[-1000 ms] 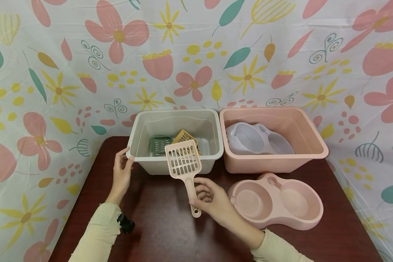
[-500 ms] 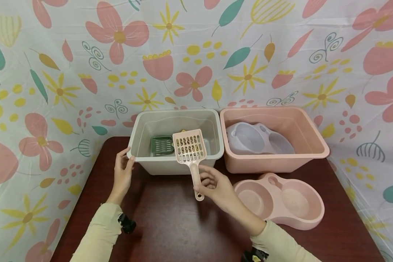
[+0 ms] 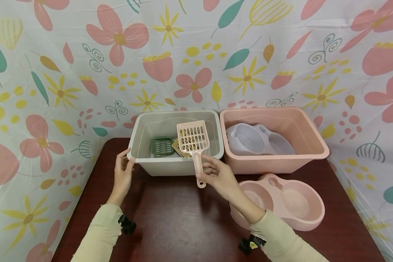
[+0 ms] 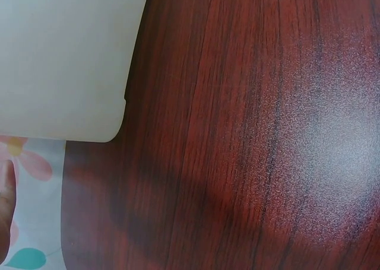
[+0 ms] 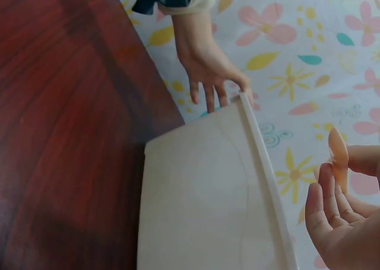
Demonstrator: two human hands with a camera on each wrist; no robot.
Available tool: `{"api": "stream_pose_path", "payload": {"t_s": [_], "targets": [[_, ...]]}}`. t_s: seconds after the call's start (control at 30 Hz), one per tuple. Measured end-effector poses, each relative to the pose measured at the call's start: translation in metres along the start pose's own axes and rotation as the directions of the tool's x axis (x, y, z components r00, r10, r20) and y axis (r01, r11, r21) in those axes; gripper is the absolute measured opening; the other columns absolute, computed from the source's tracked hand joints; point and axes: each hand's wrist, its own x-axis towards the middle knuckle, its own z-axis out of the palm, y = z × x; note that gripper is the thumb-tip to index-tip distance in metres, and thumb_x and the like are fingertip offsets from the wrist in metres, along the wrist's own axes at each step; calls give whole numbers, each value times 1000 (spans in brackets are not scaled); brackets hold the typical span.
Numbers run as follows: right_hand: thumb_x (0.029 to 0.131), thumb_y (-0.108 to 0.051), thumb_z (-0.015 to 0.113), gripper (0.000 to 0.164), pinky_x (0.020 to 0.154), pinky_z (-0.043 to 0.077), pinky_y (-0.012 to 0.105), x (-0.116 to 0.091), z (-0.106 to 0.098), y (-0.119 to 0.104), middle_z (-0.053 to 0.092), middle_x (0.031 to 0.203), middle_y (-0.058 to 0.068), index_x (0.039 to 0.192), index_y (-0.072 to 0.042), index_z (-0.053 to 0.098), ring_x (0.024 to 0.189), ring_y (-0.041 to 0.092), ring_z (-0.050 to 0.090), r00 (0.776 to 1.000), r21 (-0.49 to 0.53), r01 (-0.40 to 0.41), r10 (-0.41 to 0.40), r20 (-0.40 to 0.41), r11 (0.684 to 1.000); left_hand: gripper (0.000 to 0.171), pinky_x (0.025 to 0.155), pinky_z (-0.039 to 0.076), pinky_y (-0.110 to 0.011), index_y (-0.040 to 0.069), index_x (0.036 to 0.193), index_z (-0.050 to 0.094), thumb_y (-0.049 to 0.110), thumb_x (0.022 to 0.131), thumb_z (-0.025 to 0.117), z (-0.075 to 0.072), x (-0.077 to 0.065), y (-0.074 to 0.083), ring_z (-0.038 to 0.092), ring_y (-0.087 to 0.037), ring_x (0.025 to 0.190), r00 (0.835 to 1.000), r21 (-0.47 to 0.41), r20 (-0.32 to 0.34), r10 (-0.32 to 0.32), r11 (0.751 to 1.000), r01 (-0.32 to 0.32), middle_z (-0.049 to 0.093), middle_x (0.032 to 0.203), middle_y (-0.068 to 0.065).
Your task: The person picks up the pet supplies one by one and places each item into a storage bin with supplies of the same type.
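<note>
My right hand (image 3: 221,178) pinches the handle of a pale pink litter scoop (image 3: 193,136), its slotted head raised over the grey litter box (image 3: 163,160). The scoop appears nearly edge-on in the right wrist view, thumb on one side and fingers on the other. My left hand (image 3: 123,174) holds the near left corner of the grey box, thumb at the front rim and fingers along the side. Inside that box lie a green litter scoop (image 3: 162,146) and a yellow litter scoop (image 3: 180,148), the yellow one partly hidden behind the pink head.
A pink litter box (image 3: 265,163) stands directly right of the grey one, with a lavender double bowl (image 3: 249,138) inside. In front of it, a pink double bowl (image 3: 296,200) rests on the dark red table (image 3: 170,225), partly covered by my right forearm. Floral fabric hangs behind.
My right hand has carried the pink scoop forward, away from me, and a little to the right, farther over the grey box. The left hand has stayed at its corner.
</note>
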Motion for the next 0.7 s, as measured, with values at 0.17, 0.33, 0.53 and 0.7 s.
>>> {"api": "stream_pose_path", "payload": {"t_s": [0.17, 0.33, 0.53, 0.7], "targets": [[86, 1, 73, 59, 74, 50, 23, 8, -4, -5, 67, 113, 21, 141, 2, 52, 88, 20, 63, 1000, -20, 11, -11, 5, 1000, 46, 85, 40, -33, 3, 147, 36, 14, 105, 49, 0, 0, -1, 49, -8, 103, 1000, -3, -2, 9, 1000, -9, 50, 132, -20], [87, -2, 74, 59, 73, 51, 24, 16, -7, -8, 67, 114, 20, 142, -1, 52, 90, 21, 64, 1000, -34, -2, 2, 1, 999, 46, 87, 39, -37, 3, 147, 36, 14, 105, 49, 0, 0, -2, 49, -7, 103, 1000, -7, -5, 4, 1000, -4, 50, 132, -19], [86, -1, 74, 60, 69, 51, 24, 26, -10, -11, 66, 113, 20, 142, -1, 52, 88, 19, 64, 999, -23, -35, 35, -2, 999, 46, 87, 39, -37, 3, 147, 36, 14, 105, 48, 0, 1, -1, 49, -8, 103, 1000, -13, -1, 3, 1000, -3, 50, 132, -20], [86, -1, 74, 60, 70, 50, 22, 34, -11, -9, 66, 114, 20, 142, -1, 51, 88, 18, 64, 999, -35, -50, 50, -11, 998, 45, 86, 40, -33, 2, 147, 36, 13, 105, 49, 1, 0, 0, 49, -12, 103, 1000, -8, -3, 4, 1000, -4, 50, 131, -21]]}}
